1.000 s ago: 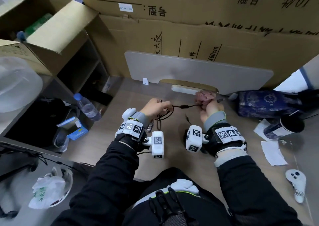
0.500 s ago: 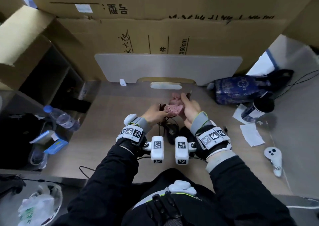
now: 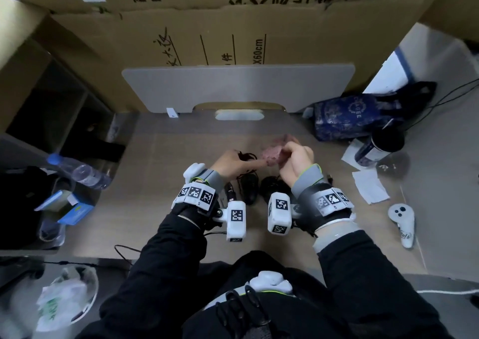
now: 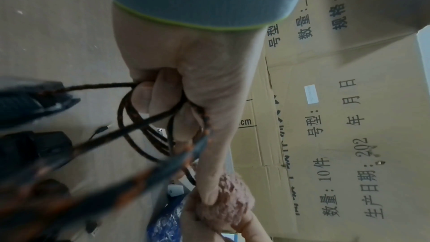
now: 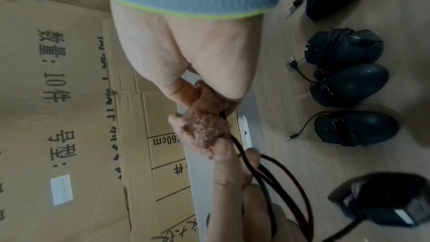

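Observation:
A pink fuzzy mouse (image 3: pixel 274 152) (image 5: pixel 204 126) (image 4: pixel 229 201) with a dark braided cable (image 4: pixel 139 122) (image 5: pixel 286 187) is held above the desk. My left hand (image 3: pixel 233 162) (image 4: pixel 186 109) has its lower fingers curled round the coiled cable, and its index finger reaches out to touch the pink mouse. My right hand (image 3: pixel 295 157) (image 5: pixel 197 73) grips the pink mouse from the right. The cable runs out of the mouse's near end into the left hand's coil.
Several black mice (image 5: pixel 349 87) wrapped in their cords lie on the wooden desk (image 3: pixel 155 209) under my hands. A black adapter (image 5: pixel 384 198) lies beside them. A blue bag (image 3: pixel 347 121), dark cup (image 3: pixel 381 147), paper slips (image 3: pixel 370 186) and white controller (image 3: pixel 403 222) sit right; a bottle (image 3: pixel 80 170) left.
Both hands came closer together above the desk, and more of the cable is gathered in my left hand. The right hand brought the pink mouse nearer to the left hand.

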`<state>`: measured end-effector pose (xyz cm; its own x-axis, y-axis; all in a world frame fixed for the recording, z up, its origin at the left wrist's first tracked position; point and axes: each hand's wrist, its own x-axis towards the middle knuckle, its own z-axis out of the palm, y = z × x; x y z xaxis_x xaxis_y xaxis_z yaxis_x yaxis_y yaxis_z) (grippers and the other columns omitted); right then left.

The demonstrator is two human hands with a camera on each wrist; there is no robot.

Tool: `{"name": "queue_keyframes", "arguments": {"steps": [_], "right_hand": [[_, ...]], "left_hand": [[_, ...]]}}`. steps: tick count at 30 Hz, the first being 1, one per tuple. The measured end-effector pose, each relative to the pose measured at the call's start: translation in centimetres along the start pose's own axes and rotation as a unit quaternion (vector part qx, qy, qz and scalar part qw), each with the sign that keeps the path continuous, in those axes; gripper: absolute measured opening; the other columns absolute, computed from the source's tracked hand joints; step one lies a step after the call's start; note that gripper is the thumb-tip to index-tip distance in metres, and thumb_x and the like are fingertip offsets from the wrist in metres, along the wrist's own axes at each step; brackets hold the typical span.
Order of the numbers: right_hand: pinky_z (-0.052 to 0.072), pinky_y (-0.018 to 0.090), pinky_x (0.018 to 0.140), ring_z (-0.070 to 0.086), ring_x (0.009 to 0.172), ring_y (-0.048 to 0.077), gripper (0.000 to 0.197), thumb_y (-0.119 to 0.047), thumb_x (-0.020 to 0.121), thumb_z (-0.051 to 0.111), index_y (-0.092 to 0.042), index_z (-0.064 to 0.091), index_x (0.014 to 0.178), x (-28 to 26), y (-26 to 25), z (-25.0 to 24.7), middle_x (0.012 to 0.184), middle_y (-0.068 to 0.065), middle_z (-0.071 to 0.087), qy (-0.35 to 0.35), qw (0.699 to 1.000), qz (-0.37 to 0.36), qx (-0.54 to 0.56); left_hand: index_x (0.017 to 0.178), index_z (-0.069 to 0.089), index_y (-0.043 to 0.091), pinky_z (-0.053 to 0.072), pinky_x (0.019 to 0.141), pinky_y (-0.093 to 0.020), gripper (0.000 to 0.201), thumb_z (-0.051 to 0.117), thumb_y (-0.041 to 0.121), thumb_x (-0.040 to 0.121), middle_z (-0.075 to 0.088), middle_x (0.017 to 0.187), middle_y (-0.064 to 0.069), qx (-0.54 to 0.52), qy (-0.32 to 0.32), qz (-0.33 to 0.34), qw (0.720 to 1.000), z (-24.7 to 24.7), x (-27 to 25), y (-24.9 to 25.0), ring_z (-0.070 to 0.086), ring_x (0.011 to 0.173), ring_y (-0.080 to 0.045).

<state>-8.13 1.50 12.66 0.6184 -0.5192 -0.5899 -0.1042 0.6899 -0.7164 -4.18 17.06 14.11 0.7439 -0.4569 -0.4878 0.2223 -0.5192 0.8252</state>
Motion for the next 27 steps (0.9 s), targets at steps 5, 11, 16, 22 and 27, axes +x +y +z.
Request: {"name": "queue_keyframes", "arguments": {"steps": [5,11,16,22,27], "right_hand": [[0.052,0.040,0.096,0.067,0.090,0.024,0.025,0.005,0.091,0.059,-0.009,0.067,0.110,-0.1,1.1,0.1,0.106,0.015,0.069,-0.069,0.997,-0.005,-0.030],[0.053,0.044,0.094,0.068,0.089,0.029,0.008,-0.010,0.090,0.067,-0.003,0.067,0.094,-1.2,2.8,1.4,0.098,0.019,0.070,-0.081,0.996,-0.013,-0.046],[0.055,0.048,0.093,0.072,0.093,0.030,0.014,-0.022,0.087,0.072,-0.009,0.075,0.090,-0.5,5.6,2.2,0.097,0.015,0.075,0.035,0.993,-0.050,-0.102],[0.057,0.037,0.062,0.067,0.073,0.027,0.021,-0.008,0.097,0.054,0.000,0.067,0.111,-0.3,7.7,3.2,0.095,0.017,0.068,0.136,0.987,-0.021,-0.087],[0.057,0.036,0.057,0.066,0.066,0.028,0.021,-0.021,0.098,0.057,-0.005,0.067,0.109,-0.1,7.6,4.5,0.085,0.015,0.068,0.163,0.984,-0.032,-0.070]], "left_hand": [[0.078,0.075,0.009,0.053,0.063,-0.025,0.024,0.090,0.026,0.073,0.075,0.073,-0.001,0.049,-0.049,-0.029,0.997,-1.2,1.2,-0.2,0.067,0.064,-0.014],[0.076,0.069,-0.003,0.048,0.063,-0.037,0.031,0.074,0.025,0.065,0.068,0.070,-0.014,0.115,-0.063,-0.011,0.991,-2.6,2.1,-1.0,0.061,0.063,-0.025],[0.062,0.065,0.015,0.043,0.060,-0.024,0.023,0.083,0.019,0.076,0.063,0.063,0.000,0.108,-0.090,-0.012,0.990,-4.6,2.6,-1.8,0.056,0.058,-0.015],[0.083,0.075,0.013,0.053,0.074,-0.032,0.038,0.086,0.047,0.069,0.076,0.080,0.000,0.093,-0.131,0.005,0.987,-7.2,3.0,-3.1,0.070,0.076,-0.019],[0.065,0.064,0.015,0.039,0.049,-0.013,0.027,0.082,0.024,0.082,0.059,0.049,0.014,0.024,-0.068,0.002,0.997,-11.9,2.3,-3.6,0.054,0.044,-0.003]]}}
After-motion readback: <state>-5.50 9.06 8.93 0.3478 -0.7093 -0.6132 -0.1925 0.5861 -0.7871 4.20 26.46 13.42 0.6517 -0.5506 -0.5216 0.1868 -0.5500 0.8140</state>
